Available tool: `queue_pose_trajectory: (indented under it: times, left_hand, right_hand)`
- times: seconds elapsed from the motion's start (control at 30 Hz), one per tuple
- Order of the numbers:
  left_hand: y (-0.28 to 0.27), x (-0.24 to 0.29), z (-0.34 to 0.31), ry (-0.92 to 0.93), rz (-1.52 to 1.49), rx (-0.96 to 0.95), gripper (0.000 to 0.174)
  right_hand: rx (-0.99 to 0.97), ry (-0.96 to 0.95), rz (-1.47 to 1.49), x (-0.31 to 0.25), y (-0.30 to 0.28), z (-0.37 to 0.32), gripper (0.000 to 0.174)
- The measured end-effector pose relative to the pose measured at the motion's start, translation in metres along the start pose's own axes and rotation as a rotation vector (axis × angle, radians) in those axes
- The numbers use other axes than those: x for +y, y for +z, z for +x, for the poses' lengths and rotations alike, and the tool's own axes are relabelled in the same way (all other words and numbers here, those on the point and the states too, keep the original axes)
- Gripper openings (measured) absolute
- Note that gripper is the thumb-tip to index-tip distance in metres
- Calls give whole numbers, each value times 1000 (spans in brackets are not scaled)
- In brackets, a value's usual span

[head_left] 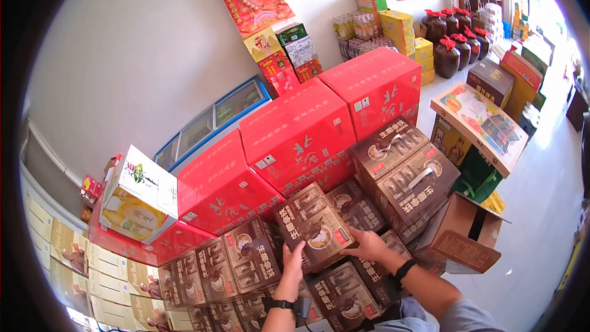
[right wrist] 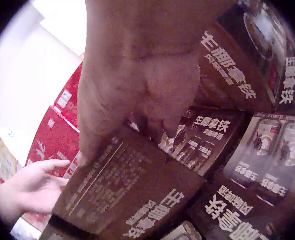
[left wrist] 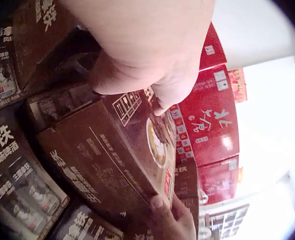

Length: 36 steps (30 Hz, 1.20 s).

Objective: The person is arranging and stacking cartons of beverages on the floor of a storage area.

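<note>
Both hands hold a brown drink box point(head_left: 312, 224), tilted above other brown boxes. The left hand point(head_left: 293, 262) grips its near left side, thumb over the top edge. At the right end, the right hand point(head_left: 370, 247) grips the box edge with fingers spread. In the left wrist view, the left hand point(left wrist: 147, 55) covers one edge of the box point(left wrist: 97, 160), with the right hand point(left wrist: 173, 220) at the lower corner. The right wrist view has the right hand point(right wrist: 137, 95) over the box point(right wrist: 122, 187) and the left hand point(right wrist: 35, 187) against its far side; some fingertips are hidden.
Brown boxes point(head_left: 252, 255) lie packed below and around the hands. Large red cartons point(head_left: 295, 129) form a row behind them. Two handled brown boxes point(head_left: 399, 166) and an open carton point(head_left: 458, 237) stand at the right. A white-topped box point(head_left: 144, 178) sits at the left.
</note>
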<state>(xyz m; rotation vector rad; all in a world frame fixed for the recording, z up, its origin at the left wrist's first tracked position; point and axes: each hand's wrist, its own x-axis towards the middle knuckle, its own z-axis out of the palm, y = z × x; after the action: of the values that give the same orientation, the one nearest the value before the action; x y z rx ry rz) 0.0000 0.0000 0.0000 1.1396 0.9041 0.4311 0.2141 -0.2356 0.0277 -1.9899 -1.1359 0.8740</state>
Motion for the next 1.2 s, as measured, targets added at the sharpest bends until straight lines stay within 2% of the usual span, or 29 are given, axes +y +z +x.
queue_pose_trajectory:
  times: [0.03, 0.07, 0.1, 0.17, 0.27, 0.37, 0.47, 0.53, 0.57, 0.63, 0.77, 0.97, 1.13, 1.2]
  left_hand:
    - [1, 6, -7, 72, 88, -61, 118]
    - [-7, -3, -10, 124, 499, 137, 120]
    - [35, 25, -41, 182, 620, 138, 127]
    - [40, 55, -77, 365, 964, 71, 142]
    - [32, 86, -106, 438, 1549, 42, 157]
    - [-1, 69, -101, 394, 1743, 71, 164]
    - [-39, 49, -88, 409, 1692, 62, 163]
    - [-49, 43, -85, 408, 1649, 39, 160]
    - [-53, 39, -85, 415, 1642, 42, 158]
    - [-53, 39, -82, 433, 1629, 55, 156]
    - [-56, 38, -82, 470, 1496, 64, 146]
    - [-73, 24, -72, 534, 1560, 42, 128]
    - [-68, 18, -72, 545, 1578, 98, 130]
    - [-69, 23, -77, 535, 1580, 91, 132]
  right_hand:
    - [-1, -81, 128, 0, 1, 4, 136]
    - [-4, -164, 254, -1, 2, 9, 139]
    - [-16, -158, 250, 14, -10, 15, 140]
    - [-49, -151, 278, 13, -11, 26, 143]
    - [-77, -152, 277, 17, 0, 31, 149]
    - [-142, -111, 268, 11, -3, 30, 151]
    - [-140, -157, 235, 3, 3, 38, 150]
    - [-118, -240, 251, 5, 14, 43, 148]
    - [-135, -220, 232, 6, 20, 45, 147]
    - [-167, -187, 194, 1, 26, 50, 147]
    - [-179, -244, 255, -3, 39, 62, 145]
    - [-142, -293, 301, 5, 47, 63, 142]
    - [-21, -364, 282, 7, 57, 55, 135]
    - [-106, -209, 161, -2, 47, 39, 128]
